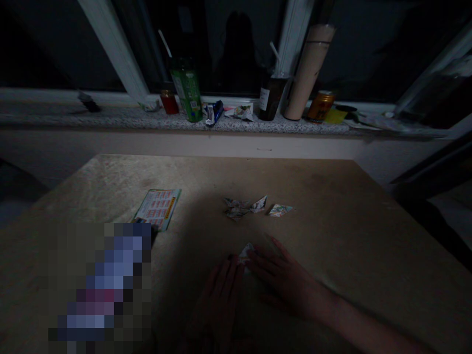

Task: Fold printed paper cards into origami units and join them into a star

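Observation:
Both hands rest low on a dim wooden table (332, 196). My left hand (221, 290) and my right hand (283, 275) lie flat with fingers stretched, pressing a small patterned paper piece (246, 253) whose tip shows between the fingertips. Beyond them lie three folded patterned paper pieces: one (236, 207), one (259, 204) and one (280, 210). A printed paper pad (158, 209) lies to the left.
A blurred-out object (103, 285) covers the table's left front. On the granite windowsill (110, 118) stand a green bottle (187, 88), a red jar (169, 102), a dark cup with straw (271, 96), a tall beige cup (308, 73), an orange can (320, 105) and wrappers (214, 112).

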`<state>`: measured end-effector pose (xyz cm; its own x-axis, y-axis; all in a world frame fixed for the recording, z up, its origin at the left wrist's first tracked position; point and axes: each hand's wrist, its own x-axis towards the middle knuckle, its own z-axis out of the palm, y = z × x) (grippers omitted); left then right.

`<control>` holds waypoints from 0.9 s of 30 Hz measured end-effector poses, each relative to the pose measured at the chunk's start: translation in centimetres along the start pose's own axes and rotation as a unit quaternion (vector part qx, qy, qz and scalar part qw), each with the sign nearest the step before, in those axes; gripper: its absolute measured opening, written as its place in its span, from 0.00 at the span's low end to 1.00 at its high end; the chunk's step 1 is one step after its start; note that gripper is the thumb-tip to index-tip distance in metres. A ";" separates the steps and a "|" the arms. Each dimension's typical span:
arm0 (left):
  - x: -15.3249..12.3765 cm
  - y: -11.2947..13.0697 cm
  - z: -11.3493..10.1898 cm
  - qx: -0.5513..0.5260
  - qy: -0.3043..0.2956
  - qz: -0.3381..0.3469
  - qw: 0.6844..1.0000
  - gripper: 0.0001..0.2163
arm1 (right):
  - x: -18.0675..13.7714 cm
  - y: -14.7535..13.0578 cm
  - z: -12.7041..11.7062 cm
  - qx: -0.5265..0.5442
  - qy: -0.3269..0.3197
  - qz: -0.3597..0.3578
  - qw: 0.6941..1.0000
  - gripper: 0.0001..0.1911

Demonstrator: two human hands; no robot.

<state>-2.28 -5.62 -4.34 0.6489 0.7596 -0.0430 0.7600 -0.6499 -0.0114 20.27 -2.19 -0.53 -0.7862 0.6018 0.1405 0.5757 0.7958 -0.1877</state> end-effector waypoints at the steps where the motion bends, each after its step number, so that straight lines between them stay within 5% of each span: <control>1: 0.0 0.1 -0.1 -0.001 0.004 -0.009 1.000 0.48 | 0.0 0.1 0.1 0.003 0.000 -0.001 1.000 0.28; 13: 0.2 -0.7 1.2 0.035 0.044 -0.003 0.998 0.42 | 0.1 0.0 0.5 0.004 -0.003 0.008 1.000 0.28; 27: -0.6 -0.4 1.4 0.037 0.041 -0.007 0.998 0.50 | 0.2 -0.1 0.9 -0.001 0.022 0.016 1.000 0.27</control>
<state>-3.02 -5.84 -5.74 0.6408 0.7667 0.0389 0.7666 -0.6364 -0.0848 19.84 -2.24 -1.40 -0.7571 0.6286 0.1781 0.6001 0.7768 -0.1909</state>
